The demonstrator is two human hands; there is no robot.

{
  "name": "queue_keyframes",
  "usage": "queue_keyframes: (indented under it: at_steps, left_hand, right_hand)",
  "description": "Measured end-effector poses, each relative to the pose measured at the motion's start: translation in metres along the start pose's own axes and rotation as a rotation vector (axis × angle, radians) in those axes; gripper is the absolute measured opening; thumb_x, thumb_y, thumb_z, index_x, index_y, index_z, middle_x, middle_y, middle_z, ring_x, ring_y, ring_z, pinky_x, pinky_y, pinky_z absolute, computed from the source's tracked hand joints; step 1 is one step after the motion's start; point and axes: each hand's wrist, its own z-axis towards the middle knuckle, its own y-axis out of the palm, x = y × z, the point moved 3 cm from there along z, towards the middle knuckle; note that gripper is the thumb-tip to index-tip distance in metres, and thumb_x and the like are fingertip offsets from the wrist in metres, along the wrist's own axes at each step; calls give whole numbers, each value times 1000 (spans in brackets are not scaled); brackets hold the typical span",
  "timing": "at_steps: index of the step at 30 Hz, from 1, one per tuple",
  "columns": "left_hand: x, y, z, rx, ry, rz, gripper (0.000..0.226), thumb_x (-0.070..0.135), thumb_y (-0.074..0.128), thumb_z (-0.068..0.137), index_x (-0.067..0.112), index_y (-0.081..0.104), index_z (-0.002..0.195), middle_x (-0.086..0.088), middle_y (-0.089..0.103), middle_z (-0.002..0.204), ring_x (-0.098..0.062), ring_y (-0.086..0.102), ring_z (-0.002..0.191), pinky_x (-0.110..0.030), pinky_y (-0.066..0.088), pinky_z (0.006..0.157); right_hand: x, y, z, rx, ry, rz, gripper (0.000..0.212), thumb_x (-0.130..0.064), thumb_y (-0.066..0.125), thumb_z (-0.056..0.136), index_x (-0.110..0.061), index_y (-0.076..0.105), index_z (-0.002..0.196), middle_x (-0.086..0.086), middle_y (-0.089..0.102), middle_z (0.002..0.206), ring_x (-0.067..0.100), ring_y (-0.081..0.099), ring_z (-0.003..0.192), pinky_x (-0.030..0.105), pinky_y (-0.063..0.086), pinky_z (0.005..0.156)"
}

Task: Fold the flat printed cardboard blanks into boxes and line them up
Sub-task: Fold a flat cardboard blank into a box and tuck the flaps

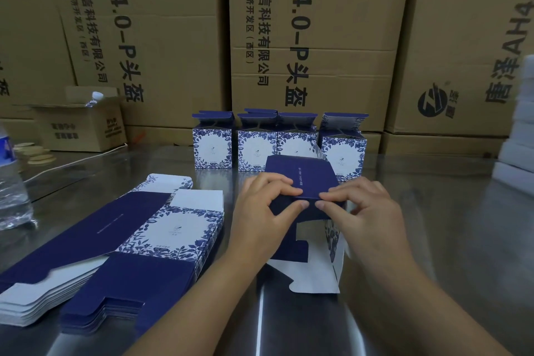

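Four folded boxes [257, 150] stand in a row on the surface [448, 240], directly beyond both grips, with their top flaps still open. A fifth, the box in work [300, 176], lies on its side between the grips and the row. Its near end is open and a white inner flap extends toward the person.

The left grip [265, 211] and the right grip [367, 211] are both clamped on this box. Thumb and fingertips of each pinch the same dark blue edge, nearly meeting at its middle. Judgement: the box is squared up, but it is not closed at the near end and not yet set in the row.

A thick stack of flat blanks [161, 228] lies just left of the left grip, so most of the task remains. The number of blanks cannot be told.

Other items:
- A clear water bottle [11, 182] stands far left of the left grip.
- Pale round discs [40, 154], a white cord [72, 163] and a small open carton [78, 130] sit beyond the bottle.
- Large printed cartons [332, 37] form a wall behind the row.
- White blocks [517, 139], blurred, are stacked far right of the right grip.

Judgement: the row stands close behind the box in work, so a careless lift could knock the nearest boxes over.
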Motion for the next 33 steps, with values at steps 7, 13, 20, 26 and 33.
queue_keyframes:
  at_steps: [7,13,20,26,33]
  left_hand:
    - [0,-1,1,1,16,12,12,27,76,75,26,70,86,24,54,96,4,44,101,-5,28,86]
    - [2,-1,1,17,42,26,11,27,76,75,24,71,85,25,53,95,2,45,95,-7,31,84]
    - [3,-3,1,15,81,38,15,27,72,77,22,73,91,17,59,94,2,46,95,-13,35,86]
    - [3,-3,2,4,104,47,17,29,69,79,22,73,94,17,60,96,1,47,97,-18,37,89]
    - [10,-5,3,-22,249,136,22,39,57,83,23,72,86,13,67,93,-2,50,95,-26,35,86]
  right_hand:
    - [-1,-1,0,7,-36,-41,14,-18,80,71,-28,74,78,-18,63,80,11,52,86,23,42,70]
    - [-3,-1,0,33,-91,-72,14,-13,81,70,-23,75,78,-12,64,78,16,56,82,32,46,63]
    - [1,0,0,32,-80,-8,16,-11,80,72,-23,75,81,-12,64,82,15,60,83,25,42,66]
    - [3,2,0,-15,-36,1,21,-13,77,76,-31,71,85,-19,59,87,4,54,90,13,37,74]
    - [-4,4,-2,-7,-107,-91,22,-13,80,72,-26,76,89,-10,58,87,5,39,91,1,27,83]
